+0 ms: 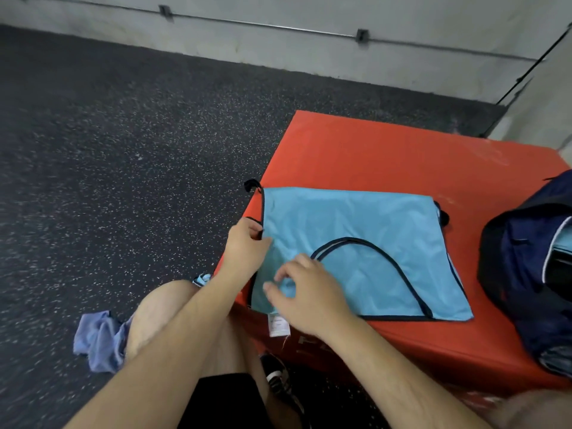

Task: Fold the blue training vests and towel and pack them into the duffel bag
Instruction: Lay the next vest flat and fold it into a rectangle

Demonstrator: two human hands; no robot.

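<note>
A light blue training vest (356, 230) with dark trim lies flat on the orange padded box (387, 156). My left hand (244, 243) pinches the vest's left trimmed edge between thumb and fingers. Over the vest's near left corner hovers my right hand (306, 292), its fingers loosely curled and blurred; whether it holds cloth is unclear. A white label (278, 325) hangs from the vest's near edge. The dark blue duffel bag (526, 274) stands open at the box's right end. A crumpled lilac-blue cloth (99, 339) lies on the floor by my left knee.
Dark speckled rubber floor (123, 150) spreads to the left and behind the box. A grey wall with a thin pipe (263, 24) runs along the back. My bare knee (164, 311) and a black-and-white shoe (278, 379) sit against the box's near side.
</note>
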